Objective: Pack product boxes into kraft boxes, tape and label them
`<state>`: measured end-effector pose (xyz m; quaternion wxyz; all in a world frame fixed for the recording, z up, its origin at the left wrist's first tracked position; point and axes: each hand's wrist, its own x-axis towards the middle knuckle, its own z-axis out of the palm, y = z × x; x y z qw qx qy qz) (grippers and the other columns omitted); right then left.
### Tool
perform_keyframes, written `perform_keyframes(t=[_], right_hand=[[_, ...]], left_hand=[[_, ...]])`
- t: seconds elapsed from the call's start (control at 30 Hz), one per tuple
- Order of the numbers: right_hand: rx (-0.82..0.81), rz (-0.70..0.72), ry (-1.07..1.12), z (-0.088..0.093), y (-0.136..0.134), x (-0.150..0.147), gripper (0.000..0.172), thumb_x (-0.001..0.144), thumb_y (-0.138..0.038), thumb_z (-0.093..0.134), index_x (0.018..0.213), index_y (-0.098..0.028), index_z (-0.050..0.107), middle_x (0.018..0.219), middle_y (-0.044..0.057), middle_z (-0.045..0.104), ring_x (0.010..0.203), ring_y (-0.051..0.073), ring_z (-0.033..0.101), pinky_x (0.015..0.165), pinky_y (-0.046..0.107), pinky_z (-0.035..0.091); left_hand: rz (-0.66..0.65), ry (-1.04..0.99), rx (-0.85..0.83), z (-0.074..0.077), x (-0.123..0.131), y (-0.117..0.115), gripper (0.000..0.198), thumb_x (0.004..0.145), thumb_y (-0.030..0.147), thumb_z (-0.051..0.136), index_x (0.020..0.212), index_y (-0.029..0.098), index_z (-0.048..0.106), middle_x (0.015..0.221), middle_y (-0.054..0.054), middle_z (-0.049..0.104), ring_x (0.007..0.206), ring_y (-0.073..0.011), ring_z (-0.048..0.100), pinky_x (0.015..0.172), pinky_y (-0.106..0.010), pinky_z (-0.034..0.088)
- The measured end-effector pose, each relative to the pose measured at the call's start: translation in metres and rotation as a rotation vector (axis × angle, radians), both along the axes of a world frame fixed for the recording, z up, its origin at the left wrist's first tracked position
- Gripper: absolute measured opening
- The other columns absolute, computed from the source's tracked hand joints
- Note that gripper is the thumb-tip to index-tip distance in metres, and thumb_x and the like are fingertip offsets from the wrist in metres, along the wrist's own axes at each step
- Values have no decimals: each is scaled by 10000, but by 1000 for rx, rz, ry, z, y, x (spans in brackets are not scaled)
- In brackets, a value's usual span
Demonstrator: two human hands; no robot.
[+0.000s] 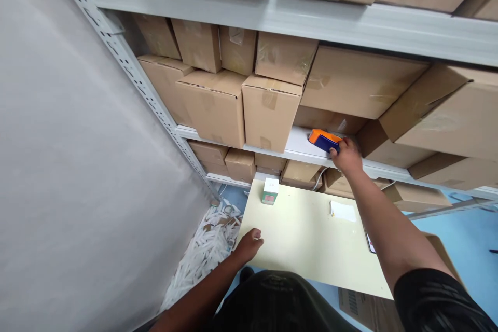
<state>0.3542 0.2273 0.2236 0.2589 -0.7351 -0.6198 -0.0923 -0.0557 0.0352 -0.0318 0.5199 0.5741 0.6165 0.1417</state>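
Note:
My right hand (347, 156) reaches out to the white shelf and grips an orange and dark-blue object (326, 140), shaped somewhat like a small box; its exact kind is unclear. The object is at the shelf's front, in a gap between cardboard boxes. Over the left part of the cream table, my left hand (249, 245) hovers in a loose curl with nothing visible in it. A small white and green box (270, 191) stands at the table's far left corner, beyond my left hand. Some white paper (343, 211) lies on the table's right side.
Cardboard boxes (271, 113) fill the grey metal rack ahead on several levels. The cream table (299, 233) stands before me. A phone-like device (370, 243) is partly hidden by my right arm. White paper scraps (202, 249) heap on the floor at left, beside the wall (78, 166).

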Motion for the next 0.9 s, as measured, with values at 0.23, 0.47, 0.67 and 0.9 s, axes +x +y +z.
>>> perform_keyframes(t=[0.23, 0.47, 0.67, 0.9], right_hand=[[28, -20, 74, -14, -19, 6, 454, 917, -462, 647, 1160, -88, 735, 1349, 218, 568, 1175, 234, 475, 1026, 394, 360], [104, -61, 243, -84, -157, -11, 422, 838, -551, 686, 1004, -171, 765, 1367, 139, 588, 1262, 308, 512, 1119, 472, 392], [-325, -98, 245, -202, -258, -20, 410, 853, -528, 612, 996, -185, 785, 1321, 150, 629, 1208, 350, 552, 1066, 496, 469], [-541, -72, 76, -272, -275, 9, 243, 868, -384, 605, 977, -287, 799, 1358, 134, 613, 1178, 387, 572, 904, 533, 510]], left_hand=[[-65, -55, 86, 19, 5, -5, 203, 842, 226, 610, 1036, 206, 667, 1093, -66, 744, 1041, -224, 698, 940, -326, 512], [-120, -52, 83, 30, -1, -2, 169, 862, 250, 600, 1001, 197, 678, 1064, -67, 752, 1024, -227, 703, 930, -325, 509], [-140, 18, 108, 36, 11, -7, 136, 868, 221, 590, 976, 193, 669, 1044, -64, 746, 1037, -218, 696, 918, -305, 497], [-70, 109, 51, 33, 49, -41, 140, 864, 239, 608, 981, 201, 673, 1047, -67, 747, 1007, -227, 699, 866, -305, 495]])
